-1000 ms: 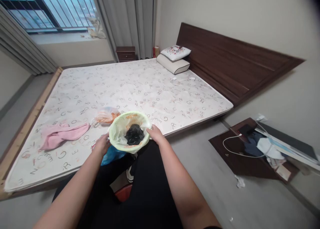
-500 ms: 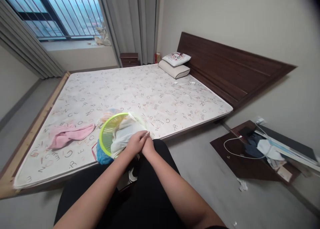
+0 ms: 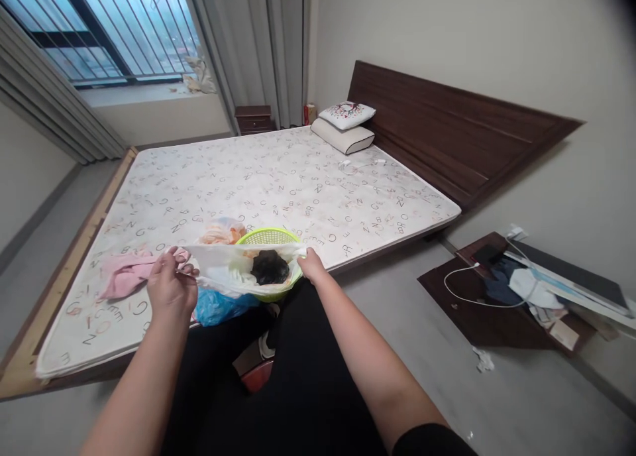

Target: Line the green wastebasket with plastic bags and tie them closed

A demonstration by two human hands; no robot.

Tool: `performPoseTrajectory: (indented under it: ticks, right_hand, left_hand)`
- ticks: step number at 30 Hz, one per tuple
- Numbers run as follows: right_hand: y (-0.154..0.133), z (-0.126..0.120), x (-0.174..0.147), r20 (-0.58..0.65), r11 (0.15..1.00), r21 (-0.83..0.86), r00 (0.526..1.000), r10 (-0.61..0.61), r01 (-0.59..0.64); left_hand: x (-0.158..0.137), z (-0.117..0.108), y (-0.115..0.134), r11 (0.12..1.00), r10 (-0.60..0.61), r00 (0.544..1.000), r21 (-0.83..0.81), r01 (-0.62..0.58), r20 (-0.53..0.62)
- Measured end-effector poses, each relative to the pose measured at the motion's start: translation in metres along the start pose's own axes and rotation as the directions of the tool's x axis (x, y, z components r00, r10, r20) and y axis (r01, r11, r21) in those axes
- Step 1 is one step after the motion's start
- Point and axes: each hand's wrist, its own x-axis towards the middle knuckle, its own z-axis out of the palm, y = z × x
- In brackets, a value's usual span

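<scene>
A white plastic bag is stretched wide between my hands, its mouth pulled apart. My left hand is closed on the bag's left edge, above a pink cloth on the mattress. Its right edge is pinched in my right hand, near the mattress's front edge. Inside the bag a black crumpled thing shows, with pale bits around it. Behind and under the bag is a lime-green plastic basket, partly hidden. A blue plastic bag lies by my knee, and an orange-and-clear bag lies behind.
The bare mattress has printed letters. Two pillows sit by the dark headboard. On the right, a brown cabinet carries cloths and a white cable. A crumpled tissue lies on the floor.
My hands were together at the bag's right side; now they are far apart, the left one moved leftward. The bag's mouth has opened, showing the black thing, and the basket has tilted more upright.
</scene>
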Motion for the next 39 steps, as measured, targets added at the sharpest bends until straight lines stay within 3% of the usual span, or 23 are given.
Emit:
performPoseTrajectory:
  ticks: [3, 7, 10, 12, 14, 17, 19, 22, 24, 26, 29, 32, 34, 39]
  right_hand:
    - [-0.007, -0.013, -0.003, -0.047, 0.999, 0.021, 0.998, -0.030, 0.031]
    - [-0.024, -0.037, -0.011, -0.284, 0.960, 0.177, 0.945, -0.162, 0.217]
    - [-0.041, -0.050, -0.011, -0.382, 0.814, 0.473, 0.911, -0.156, 0.338]
    - [-0.052, -0.057, -0.009, -0.367, 0.667, 0.680, 0.929, -0.050, 0.305]
    - [-0.063, -0.063, -0.011, -0.301, 0.602, 0.758, 0.953, -0.018, 0.251]
    - [-0.082, -0.067, -0.027, -0.190, 0.766, 0.562, 0.950, -0.246, 0.311]
    - [-0.099, -0.067, -0.046, -0.125, 0.845, 0.263, 0.885, -0.449, 0.466]
    - [-0.128, -0.061, -0.077, -0.039, 0.758, -0.146, 0.761, -0.647, 0.636]
    - [-0.144, -0.053, -0.095, 0.081, 0.668, -0.274, 0.709, -0.701, 0.692]
    - [-0.156, -0.042, -0.107, 0.227, 0.592, -0.295, 0.657, -0.719, 0.750]
    - [-0.163, -0.027, -0.112, 0.409, 0.526, -0.214, 0.565, -0.717, 0.823]
    - [-0.161, -0.019, -0.104, 0.514, 0.515, -0.101, 0.487, -0.706, 0.851]
    - [-0.159, -0.020, -0.097, 0.505, 0.529, -0.083, 0.493, -0.708, 0.845]
    - [-0.160, -0.032, -0.089, 0.323, 0.621, -0.074, 0.608, -0.726, 0.780]
  left_hand:
    - [-0.007, -0.002, -0.007, 0.998, 0.027, 0.998, 0.046, -0.030, 0.051]
    - [0.002, -0.013, -0.015, 0.994, 0.106, 0.991, 0.028, -0.104, -0.084]
    - [0.017, -0.029, -0.023, 0.997, 0.080, 0.965, 0.012, -0.080, -0.251]
    - [0.024, -0.037, -0.028, 0.999, 0.029, 0.940, -0.012, -0.035, -0.339]
    - [0.025, -0.038, -0.029, 0.999, -0.005, 0.932, -0.035, -0.008, -0.364]
    - [0.014, -0.025, -0.022, 0.999, 0.021, 0.966, -0.036, -0.031, -0.256]
    - [0.000, -0.009, -0.014, 0.999, 0.054, 0.991, 0.011, -0.053, -0.125]
    - [-0.020, 0.016, -0.005, 0.973, 0.121, 0.992, 0.191, -0.126, 0.039]
    - [-0.031, 0.027, -0.003, 0.926, 0.141, 0.978, 0.328, -0.185, 0.152]
    - [-0.039, 0.034, -0.006, 0.865, 0.130, 0.949, 0.435, -0.250, 0.287]
    - [-0.050, 0.037, -0.015, 0.773, 0.092, 0.868, 0.515, -0.371, 0.488]
    - [-0.059, 0.038, -0.026, 0.755, 0.066, 0.827, 0.514, -0.407, 0.559]
    - [-0.066, 0.039, -0.032, 0.780, 0.040, 0.820, 0.495, -0.383, 0.572]
    - [-0.080, 0.043, -0.039, 0.839, -0.115, 0.764, 0.474, -0.267, 0.635]
